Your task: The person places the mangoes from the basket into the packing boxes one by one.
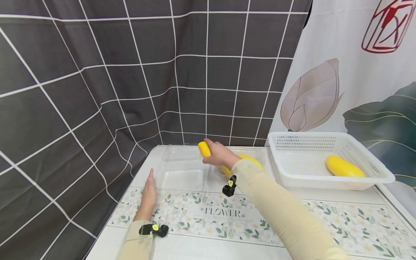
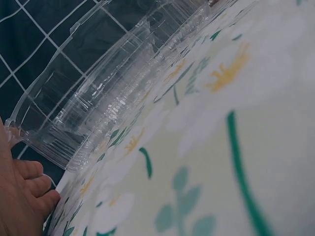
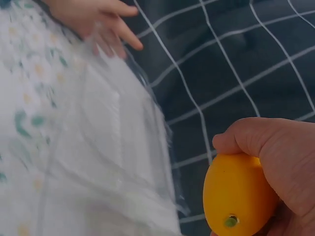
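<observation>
My right hand [image 1: 219,154] grips a yellow mango [image 1: 204,149] and holds it up over the back of the table. In the right wrist view the thumb lies along the mango [image 3: 238,196], whose small green stem end shows. Below and to the left stands a clear plastic box [image 1: 182,180] with its lid [image 1: 180,153] tipped back. My left hand [image 1: 149,195] is upright with straight fingers at the box's left side; the left wrist view shows fingers [image 2: 37,184] right beside the clear wall. Behind the right wrist, more yellow fruit [image 1: 250,159] sits in another clear container, partly hidden.
A white mesh basket [image 1: 302,180] stands at the back right with one yellow mango [image 1: 344,167] in it. A floral runner [image 1: 224,224] crosses the white table. Dark gridded cloth [image 1: 227,79] hangs at the back and left.
</observation>
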### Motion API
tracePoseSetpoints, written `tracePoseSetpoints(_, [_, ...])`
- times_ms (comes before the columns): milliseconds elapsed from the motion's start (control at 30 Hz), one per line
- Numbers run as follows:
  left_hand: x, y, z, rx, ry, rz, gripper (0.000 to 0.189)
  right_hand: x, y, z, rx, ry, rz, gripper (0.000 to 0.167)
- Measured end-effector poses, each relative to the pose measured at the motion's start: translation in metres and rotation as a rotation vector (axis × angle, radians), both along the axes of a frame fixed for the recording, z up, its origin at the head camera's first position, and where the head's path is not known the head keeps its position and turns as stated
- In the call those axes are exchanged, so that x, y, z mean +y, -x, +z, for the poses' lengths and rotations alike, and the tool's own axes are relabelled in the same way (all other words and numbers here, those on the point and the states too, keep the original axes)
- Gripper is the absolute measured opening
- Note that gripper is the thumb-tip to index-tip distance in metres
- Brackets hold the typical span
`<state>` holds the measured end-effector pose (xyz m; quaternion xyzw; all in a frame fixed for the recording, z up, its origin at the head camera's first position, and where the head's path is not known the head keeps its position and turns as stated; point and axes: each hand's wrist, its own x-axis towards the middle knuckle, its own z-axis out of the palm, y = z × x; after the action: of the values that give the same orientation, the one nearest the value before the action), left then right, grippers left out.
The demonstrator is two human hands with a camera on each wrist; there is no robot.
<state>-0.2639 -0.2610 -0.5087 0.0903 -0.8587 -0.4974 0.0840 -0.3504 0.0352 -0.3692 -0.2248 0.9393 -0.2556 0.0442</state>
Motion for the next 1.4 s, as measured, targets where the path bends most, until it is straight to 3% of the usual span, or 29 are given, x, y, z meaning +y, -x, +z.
tracePoseSetpoints(367, [0.0,0.0,0.002,0.027,0.008,0.018,0.069,-0.058,-0.016,-0.038,-0.052,0.025,0.079,0.09])
tracePoseSetpoints(633, [0.0,-0.002,0.001,0.017,0.007,0.014,0.068,-0.082,-0.026,-0.063,-0.042,-0.019,0.129,0.071])
tracePoseSetpoints(800, [0.001,-0.001,0.002,0.027,-0.01,0.004,0.066,-0.088,-0.03,-0.068,-0.05,0.024,0.11,0.068])
tracePoseSetpoints(967, [0.002,0.001,0.001,0.054,0.0,0.006,0.063,-0.092,-0.031,-0.073,-0.076,0.1,0.113,0.047])
tracePoseSetpoints(1400, [0.004,0.0,0.003,-0.002,0.004,0.025,0.066,-0.1,-0.032,-0.08,-0.069,0.045,0.153,0.034])
